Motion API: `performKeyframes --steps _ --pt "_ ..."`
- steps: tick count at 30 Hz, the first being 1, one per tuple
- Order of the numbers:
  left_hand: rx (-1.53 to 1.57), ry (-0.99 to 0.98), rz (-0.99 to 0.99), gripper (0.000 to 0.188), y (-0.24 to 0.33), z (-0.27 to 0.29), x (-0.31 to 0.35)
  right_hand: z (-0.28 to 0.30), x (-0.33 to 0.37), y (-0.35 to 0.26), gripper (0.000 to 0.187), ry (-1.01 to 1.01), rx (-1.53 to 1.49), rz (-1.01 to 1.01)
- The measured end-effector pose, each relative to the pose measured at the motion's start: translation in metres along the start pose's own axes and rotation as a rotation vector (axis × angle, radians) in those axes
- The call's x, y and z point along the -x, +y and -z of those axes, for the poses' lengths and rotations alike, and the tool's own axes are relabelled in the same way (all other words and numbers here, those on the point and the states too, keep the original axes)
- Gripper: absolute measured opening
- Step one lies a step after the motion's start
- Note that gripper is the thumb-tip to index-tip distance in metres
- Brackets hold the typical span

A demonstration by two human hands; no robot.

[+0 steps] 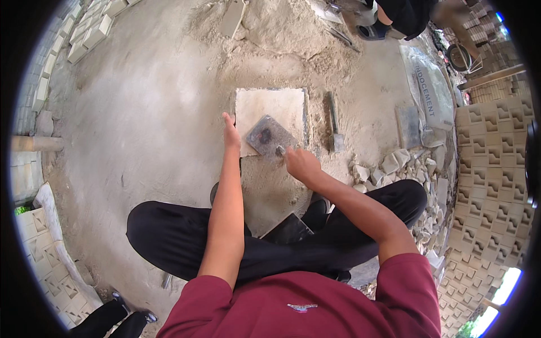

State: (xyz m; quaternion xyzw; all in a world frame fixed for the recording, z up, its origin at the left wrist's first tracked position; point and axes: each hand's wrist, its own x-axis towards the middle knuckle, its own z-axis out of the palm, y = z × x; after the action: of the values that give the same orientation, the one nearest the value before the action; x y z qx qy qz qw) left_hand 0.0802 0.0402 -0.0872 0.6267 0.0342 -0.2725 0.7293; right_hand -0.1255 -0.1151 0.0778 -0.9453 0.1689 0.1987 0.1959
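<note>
In front of me lies a square, pale sandy slab [287, 104] with a thin dark edge along its far and right sides. My left hand [231, 134] rests against the slab's left edge, fingers stretched along it, partly hidden. My right hand [302, 166] is closed at the near right corner of a flat grey metal plate [265, 127] with a dark round stain. The plate lies turned at an angle over the slab's near half. Just right of the slab is a dark metal bar [333, 115] with a block-like end.
A heap of sandy mix [287, 28] lies beyond the slab. Broken pale pieces [389, 166] and a cement sack [431, 90] are at right. Stacked patterned blocks [490, 169] stand farther right. Another person's legs [403, 17] show at the far right, others [107, 318] at lower left.
</note>
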Motion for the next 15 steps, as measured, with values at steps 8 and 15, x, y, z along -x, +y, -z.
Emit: performKeyframes --steps 8,15 --pt "-0.197 0.024 -0.068 0.09 0.035 -0.067 0.033 0.051 -0.069 0.088 0.024 0.374 0.061 -0.222" --pt "-0.094 0.016 -0.049 0.096 0.02 -0.024 0.014 -0.01 0.003 -0.015 0.02 0.025 -0.072 -0.001"
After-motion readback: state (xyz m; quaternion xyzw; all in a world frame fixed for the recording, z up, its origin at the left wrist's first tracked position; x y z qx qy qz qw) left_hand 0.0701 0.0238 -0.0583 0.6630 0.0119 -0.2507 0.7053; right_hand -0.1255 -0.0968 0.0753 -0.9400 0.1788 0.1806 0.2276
